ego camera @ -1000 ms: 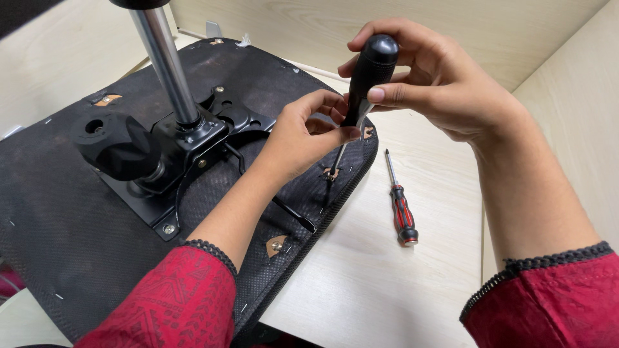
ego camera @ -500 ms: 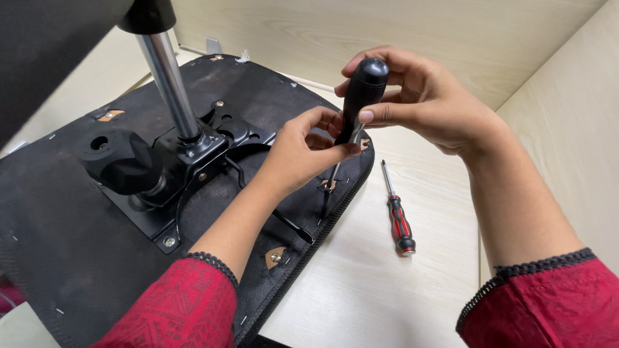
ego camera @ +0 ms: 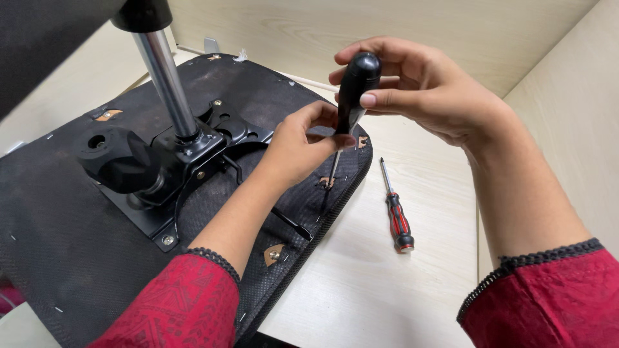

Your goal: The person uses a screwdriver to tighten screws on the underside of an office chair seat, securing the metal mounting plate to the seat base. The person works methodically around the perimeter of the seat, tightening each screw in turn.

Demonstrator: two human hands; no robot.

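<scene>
Bright, even indoor light falls from above. Soft shadows lie under the hands toward six o'clock. A glare streak runs down the chrome post (ego camera: 169,80) at eleven o'clock. Focus is sharp; the edges bend slightly.

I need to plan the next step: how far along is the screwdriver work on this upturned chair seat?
Looks done: the mechanism plate sits bolted on the seat underside. In hand: right hand grips the black-handled screwdriver, left hand steadies its shaft at an edge hole. Left: the nearer hole. A red screwdriver lies unused.
</scene>
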